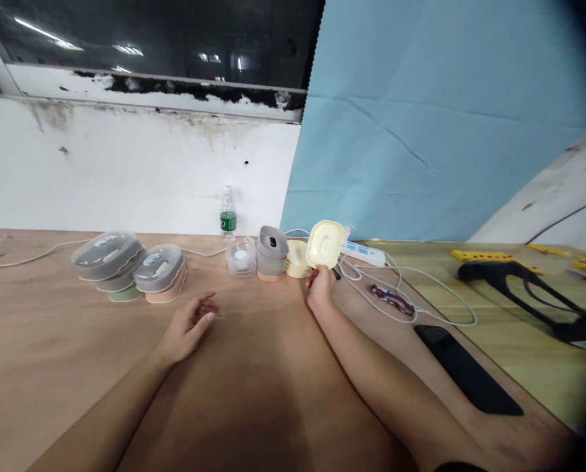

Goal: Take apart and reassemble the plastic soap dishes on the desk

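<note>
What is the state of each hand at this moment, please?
Left hand: open, fingers slightly curled, holding nothing visible.
Right hand: closed, holding a pale-yellow, rounded-square plastic lid by its lower edge.

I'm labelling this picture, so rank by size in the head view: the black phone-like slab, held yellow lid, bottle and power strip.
Largest to smallest:
1. Black phone-like slab, helped by lying nearer
2. Yellow lid
3. Bottle and power strip, too alike to rank
</note>
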`<action>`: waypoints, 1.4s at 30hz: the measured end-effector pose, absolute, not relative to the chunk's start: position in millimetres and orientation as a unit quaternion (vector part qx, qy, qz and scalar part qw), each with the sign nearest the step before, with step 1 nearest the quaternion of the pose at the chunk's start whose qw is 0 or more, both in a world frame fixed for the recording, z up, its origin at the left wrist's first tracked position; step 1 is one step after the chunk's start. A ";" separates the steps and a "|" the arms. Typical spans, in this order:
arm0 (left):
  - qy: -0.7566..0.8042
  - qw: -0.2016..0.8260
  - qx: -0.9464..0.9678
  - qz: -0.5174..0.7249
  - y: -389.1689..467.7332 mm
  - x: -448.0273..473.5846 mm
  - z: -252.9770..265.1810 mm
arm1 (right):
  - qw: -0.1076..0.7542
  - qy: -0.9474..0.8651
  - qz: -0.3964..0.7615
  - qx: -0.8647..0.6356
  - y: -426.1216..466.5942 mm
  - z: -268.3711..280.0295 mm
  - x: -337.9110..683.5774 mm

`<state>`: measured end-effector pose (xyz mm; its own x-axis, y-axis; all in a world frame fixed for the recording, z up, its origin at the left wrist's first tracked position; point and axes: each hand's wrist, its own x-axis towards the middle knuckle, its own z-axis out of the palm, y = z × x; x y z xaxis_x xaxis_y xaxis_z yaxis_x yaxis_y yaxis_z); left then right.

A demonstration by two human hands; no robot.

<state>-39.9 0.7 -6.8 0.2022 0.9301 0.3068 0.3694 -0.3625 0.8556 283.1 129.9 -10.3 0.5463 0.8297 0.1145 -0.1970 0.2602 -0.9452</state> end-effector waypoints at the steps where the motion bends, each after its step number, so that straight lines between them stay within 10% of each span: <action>1: 0.461 0.325 0.705 0.430 0.7 -39.9 -6.5 | 0.733 -0.302 0.356 -0.495 129.9 -10.4 282.9; 31: 0.468 0.311 0.723 0.403 3.0 -51.6 -14.0 | 0.621 -0.444 0.351 -0.542 130.0 -23.8 272.8; 42: 0.510 0.248 0.723 0.394 4.3 -54.5 -7.3 | 0.607 -0.555 -0.041 -0.568 133.1 -11.9 325.3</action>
